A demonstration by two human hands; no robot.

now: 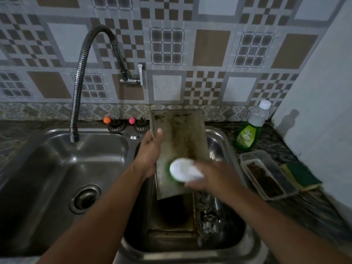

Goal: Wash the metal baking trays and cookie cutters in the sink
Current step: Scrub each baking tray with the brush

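2 trays (179, 141), 1 brush (182, 171).

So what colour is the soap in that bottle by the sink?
Green, under a white cap. The soap bottle stands on the counter right of the sink, clearest in the head view.

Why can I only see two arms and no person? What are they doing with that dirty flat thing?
The camera sits on the person's head and looks down, so you see only their arms, as if through their eyes. There is just this one picture.

The left hand holds a stained metal baking tray tilted up over the right sink basin. The right hand grips a white scrubbing brush with green bristles pressed against the tray; it is blurry. Below, in the basin, lie another tray and small metal cookie cutters.

The left basin sits under a bendy tap. On the counter stand a green dish soap bottle, a plastic container and a sponge.
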